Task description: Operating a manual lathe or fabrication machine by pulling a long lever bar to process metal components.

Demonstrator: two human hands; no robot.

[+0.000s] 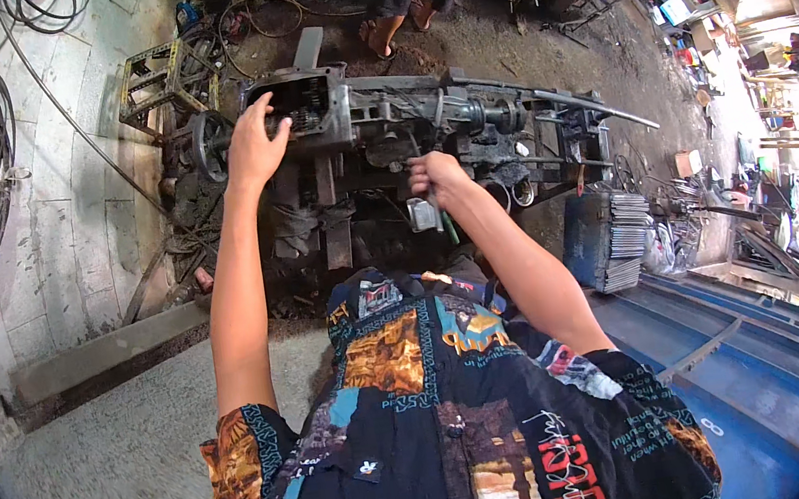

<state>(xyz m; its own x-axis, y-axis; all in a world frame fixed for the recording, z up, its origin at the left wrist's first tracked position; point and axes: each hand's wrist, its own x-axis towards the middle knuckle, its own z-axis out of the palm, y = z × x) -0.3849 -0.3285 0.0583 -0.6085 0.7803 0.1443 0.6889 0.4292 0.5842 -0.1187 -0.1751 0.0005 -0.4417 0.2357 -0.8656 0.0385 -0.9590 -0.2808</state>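
- My L hand (pixel 257 147) is resting over the open housing (pixel 338 106), fingers spread well apart, thumb away from them; exact contact pts I am not seeing clearly.
- My R hand (pixel 441 179) is sitting lower, w/ fingers curled inward, approx. in front of the middle of the long dark metal assembly (pixel 473 115).
- A green stick (pixel 451 233) is showing just below R hand; whether I am gripping it, can't tell.
- The assembly is lying crosswise in front of me, housing at its L end, a round wheel (pixel 207 147) standing just beside.
- Beyond it, another person's feet (pixel 380 37) are standing on the dark floor (pixel 535 55).
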